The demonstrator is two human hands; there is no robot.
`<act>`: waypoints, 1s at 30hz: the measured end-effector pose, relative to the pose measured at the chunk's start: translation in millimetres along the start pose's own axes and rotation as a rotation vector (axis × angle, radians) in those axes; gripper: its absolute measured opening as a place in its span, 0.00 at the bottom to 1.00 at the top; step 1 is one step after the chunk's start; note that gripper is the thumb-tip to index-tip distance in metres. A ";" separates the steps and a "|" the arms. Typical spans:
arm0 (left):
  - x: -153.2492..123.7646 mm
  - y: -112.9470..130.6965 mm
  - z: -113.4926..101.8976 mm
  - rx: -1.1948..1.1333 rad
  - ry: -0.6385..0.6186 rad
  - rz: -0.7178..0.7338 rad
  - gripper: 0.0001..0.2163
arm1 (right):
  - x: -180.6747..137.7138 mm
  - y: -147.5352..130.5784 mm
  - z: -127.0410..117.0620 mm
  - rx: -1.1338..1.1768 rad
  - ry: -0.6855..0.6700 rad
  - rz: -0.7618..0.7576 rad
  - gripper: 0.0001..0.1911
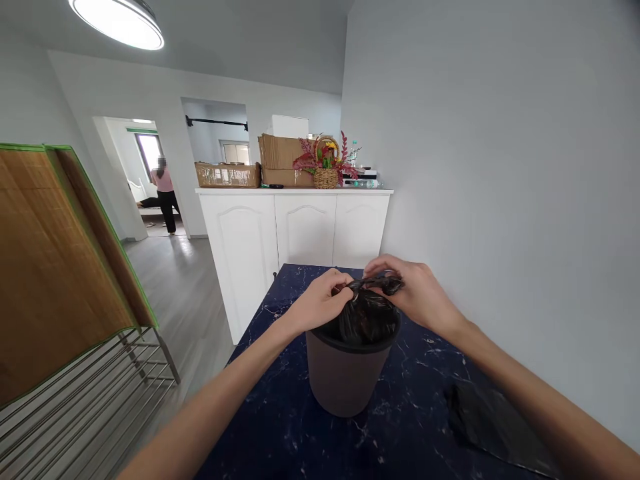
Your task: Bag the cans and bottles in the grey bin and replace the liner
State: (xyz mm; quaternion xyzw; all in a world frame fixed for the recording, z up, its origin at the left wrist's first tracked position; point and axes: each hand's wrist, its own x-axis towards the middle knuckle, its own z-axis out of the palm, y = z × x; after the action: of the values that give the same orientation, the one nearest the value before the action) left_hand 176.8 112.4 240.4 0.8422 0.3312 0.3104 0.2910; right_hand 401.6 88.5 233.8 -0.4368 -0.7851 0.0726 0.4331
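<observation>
A brown trash can (345, 377) with a dark rim stands upright on a dark blue marbled table. Inside it sits a black garbage bag (367, 323), its top drawn up above the rim. My left hand (327, 298) pinches the gathered bag top between thumb and fingers, over the can's left side. On the other side, my right hand (407, 287) is closed around another part of the same bag top. A twisted strand of black plastic stretches between both hands. What the bag contains is hidden.
Folded black plastic (490, 427) lies on the table (295, 433) at right, partly behind my forearm. Beyond stands a white cabinet (245, 247) bearing cardboard boxes (285, 160) and a flower basket (326, 177). A metal rack (100, 393) with a mat is at left. A person (165, 190) stands in a far doorway.
</observation>
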 end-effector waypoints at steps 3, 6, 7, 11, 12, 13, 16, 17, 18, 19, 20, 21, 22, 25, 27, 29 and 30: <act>-3.7 4.8 2.9 0.042 0.029 0.009 0.09 | 2.9 -0.5 12.8 -0.086 0.193 -0.097 0.09; -6.2 8.8 2.2 0.016 0.095 -0.036 0.14 | 3.4 -3.5 23.4 -0.107 0.348 -0.244 0.10; -6.2 9.4 1.3 -0.039 0.130 -0.070 0.16 | 3.1 -4.6 26.2 -0.129 0.384 -0.284 0.11; -1.7 7.8 -2.1 -0.427 0.099 -0.194 0.23 | 2.4 -6.3 34.1 -0.243 0.468 -0.391 0.15; -0.1 6.9 -2.4 -0.520 0.060 -0.212 0.22 | 2.5 -6.2 35.2 -0.277 0.493 -0.412 0.16; 1.3 6.0 -2.5 -0.598 0.031 -0.225 0.21 | 2.6 -6.1 35.9 -0.310 0.512 -0.432 0.16; 3.9 3.6 -2.3 -0.730 0.012 -0.252 0.18 | 1.3 -6.0 36.6 -0.355 0.502 -0.466 0.15; 4.2 3.0 -2.0 -0.733 0.010 -0.256 0.18 | 0.2 -5.9 36.6 -0.340 0.487 -0.453 0.14; 4.3 2.3 -1.6 -0.717 0.009 -0.261 0.17 | -1.2 -5.7 36.5 -0.318 0.477 -0.425 0.13; 4.2 1.6 -1.0 -0.686 0.010 -0.266 0.17 | -2.5 -5.4 36.5 -0.296 0.475 -0.389 0.13; 4.3 0.9 -0.3 -0.647 0.017 -0.268 0.17 | -3.8 -4.8 36.3 -0.281 0.476 -0.354 0.13; 4.3 0.2 0.6 -0.609 0.032 -0.265 0.16 | -4.9 -4.1 35.9 -0.274 0.471 -0.331 0.14; 4.5 -0.4 1.5 -0.581 0.056 -0.260 0.16 | -5.7 -3.3 35.3 -0.275 0.456 -0.327 0.15; 4.9 -1.0 3.6 -0.587 0.123 -0.256 0.15 | -7.1 -0.8 31.2 -0.317 0.373 -0.427 0.16; 4.5 -0.4 3.7 -0.610 0.144 -0.272 0.16 | -8.8 0.7 27.1 -0.356 0.345 -0.526 0.16; 3.6 0.0 2.5 -0.569 0.156 -0.264 0.17 | -12.4 2.4 23.2 -0.392 0.351 -0.587 0.15; 3.2 -0.3 1.5 -0.509 0.168 -0.242 0.17 | -15.1 3.3 21.5 -0.406 0.352 -0.600 0.14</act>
State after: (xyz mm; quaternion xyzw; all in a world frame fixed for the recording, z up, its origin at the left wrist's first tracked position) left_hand 179.6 114.5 240.3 0.6677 0.3637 0.4150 0.4997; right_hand 391.3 84.9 209.6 -0.2708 -0.7899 -0.2894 0.4680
